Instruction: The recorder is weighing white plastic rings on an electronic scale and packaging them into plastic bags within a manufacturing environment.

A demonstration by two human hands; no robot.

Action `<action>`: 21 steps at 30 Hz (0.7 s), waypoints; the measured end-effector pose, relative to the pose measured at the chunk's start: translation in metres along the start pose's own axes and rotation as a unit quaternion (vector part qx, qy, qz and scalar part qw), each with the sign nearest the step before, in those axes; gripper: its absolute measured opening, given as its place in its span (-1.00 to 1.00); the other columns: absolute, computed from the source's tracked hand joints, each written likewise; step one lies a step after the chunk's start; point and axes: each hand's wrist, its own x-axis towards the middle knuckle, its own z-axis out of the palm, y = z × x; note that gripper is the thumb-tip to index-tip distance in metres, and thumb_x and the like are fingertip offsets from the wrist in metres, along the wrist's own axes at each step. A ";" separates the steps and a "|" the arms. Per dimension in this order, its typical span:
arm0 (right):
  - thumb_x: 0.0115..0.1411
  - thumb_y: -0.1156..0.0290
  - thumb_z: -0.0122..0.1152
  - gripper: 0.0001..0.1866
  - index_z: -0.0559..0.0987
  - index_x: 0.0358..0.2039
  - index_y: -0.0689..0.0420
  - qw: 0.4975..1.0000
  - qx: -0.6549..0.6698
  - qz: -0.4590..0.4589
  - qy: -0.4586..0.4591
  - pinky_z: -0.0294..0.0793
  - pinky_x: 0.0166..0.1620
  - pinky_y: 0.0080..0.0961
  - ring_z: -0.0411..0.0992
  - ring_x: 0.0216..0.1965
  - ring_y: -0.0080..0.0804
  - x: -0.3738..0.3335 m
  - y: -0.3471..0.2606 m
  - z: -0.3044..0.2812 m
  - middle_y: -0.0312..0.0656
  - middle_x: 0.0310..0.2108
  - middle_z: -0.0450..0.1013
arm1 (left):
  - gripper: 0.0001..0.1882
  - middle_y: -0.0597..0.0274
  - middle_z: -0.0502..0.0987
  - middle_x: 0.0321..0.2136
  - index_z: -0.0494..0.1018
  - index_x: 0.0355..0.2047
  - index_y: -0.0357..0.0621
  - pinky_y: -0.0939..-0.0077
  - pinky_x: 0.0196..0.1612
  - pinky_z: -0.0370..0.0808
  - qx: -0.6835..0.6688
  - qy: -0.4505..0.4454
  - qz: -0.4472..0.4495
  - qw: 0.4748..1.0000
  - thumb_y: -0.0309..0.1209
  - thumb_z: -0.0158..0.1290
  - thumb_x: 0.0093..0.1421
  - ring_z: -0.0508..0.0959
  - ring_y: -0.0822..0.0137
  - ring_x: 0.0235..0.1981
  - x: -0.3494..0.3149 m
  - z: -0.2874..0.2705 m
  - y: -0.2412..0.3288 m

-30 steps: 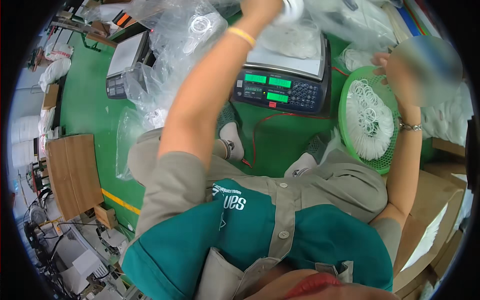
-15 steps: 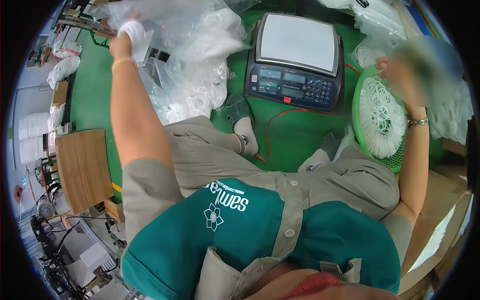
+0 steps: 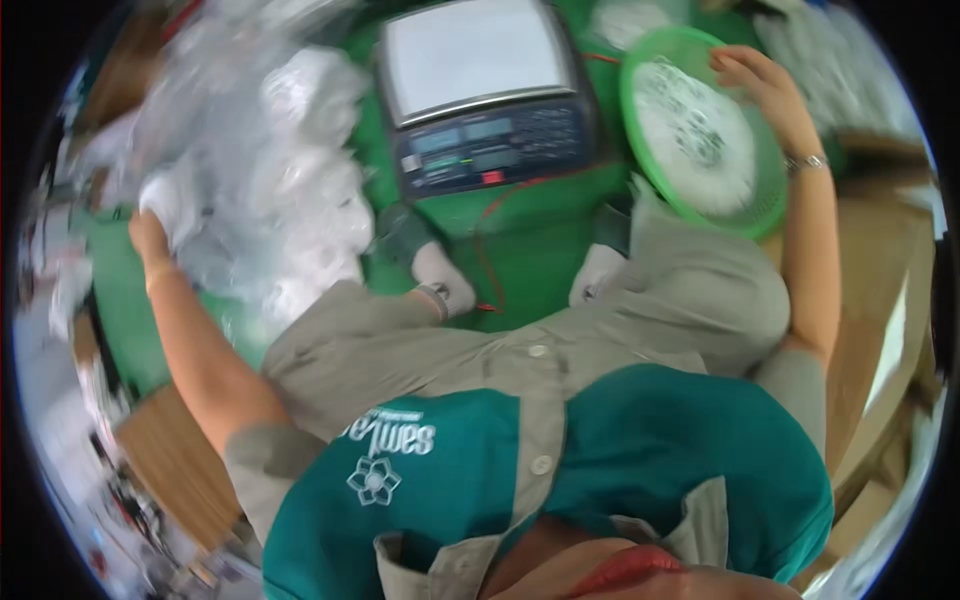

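Observation:
At the far left, my left hand (image 3: 150, 236) is closed on a bundle of white rings (image 3: 176, 203), beside a heap of clear plastic bags. Motion blur hides the finer detail of that bundle. At the upper right stands a round green basket (image 3: 632, 100) holding many thin white rings (image 3: 695, 140) laid in a circle. My right hand (image 3: 765, 92) is bent over the basket's far right rim, with its fingers curled in over the edge.
A counting scale (image 3: 495, 150) with a white pan sits on the green floor between the bags (image 3: 310, 170) and the basket. A red cable (image 3: 483, 225) runs from near it toward my feet. Cardboard boxes (image 3: 865, 270) stand at my right, and a brown carton (image 3: 185, 465) at my left.
My left hand has come down and toward me with the white rings still in it. The view has shifted, so scale and basket appear higher and more to the left. My right hand stays at the basket.

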 end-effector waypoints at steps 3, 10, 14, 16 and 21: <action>0.17 0.26 -0.04 -0.72 0.47 -0.21 0.16 0.993 0.078 0.028 0.079 0.30 -0.22 -0.65 0.38 -0.28 -0.59 -0.040 0.032 0.015 -0.30 -0.28 0.46 | -0.57 -0.25 0.40 -0.19 0.36 -0.15 -0.39 0.19 -0.05 0.30 0.162 -0.090 0.056 0.981 -0.33 -0.19 0.04 0.38 -0.12 -0.13 -0.062 0.057 -0.016; 0.06 0.40 0.11 -0.87 0.49 -0.43 0.19 0.900 0.077 0.250 0.350 0.34 -0.43 -0.67 0.35 -0.49 -0.64 -0.226 0.152 0.080 -0.29 -0.52 0.42 | -0.60 -0.25 0.48 -0.34 0.38 -0.23 -0.48 0.27 -0.22 0.38 0.103 -0.300 0.064 0.946 -0.38 -0.17 0.00 0.49 -0.02 -0.29 -0.074 0.055 0.105; -0.25 0.15 0.35 -0.45 0.37 -0.21 0.00 0.882 -0.308 0.251 0.255 0.13 -0.10 -0.32 0.22 -0.14 -0.25 -0.257 0.172 0.135 -0.20 -0.24 0.29 | -0.71 0.09 0.49 -0.45 0.41 -0.27 -0.34 0.50 -0.33 0.39 -0.048 -0.382 0.048 0.921 -0.41 -0.17 0.07 0.44 0.39 -0.44 -0.091 0.008 0.187; -0.24 0.14 0.33 -0.48 0.38 -0.25 0.02 0.866 -0.336 0.263 0.261 0.13 -0.16 -0.30 0.21 -0.13 -0.27 -0.261 0.204 0.144 -0.25 -0.24 0.30 | -0.79 0.25 0.44 -0.52 0.39 -0.33 -0.29 0.60 -0.38 0.36 -0.158 -0.406 0.106 0.894 -0.47 -0.19 0.09 0.39 0.49 -0.48 -0.126 0.005 0.270; -0.01 0.35 0.10 -0.95 0.48 -0.51 0.01 0.890 -0.303 0.154 0.303 0.24 -0.29 -0.37 0.31 -0.34 -0.32 -0.265 0.229 0.140 -0.29 -0.49 0.35 | -0.92 0.41 0.35 -0.63 0.38 -0.43 -0.23 0.66 -0.50 0.25 -0.111 -0.369 0.331 0.861 -0.47 -0.03 0.11 0.31 0.57 -0.55 -0.199 0.011 0.411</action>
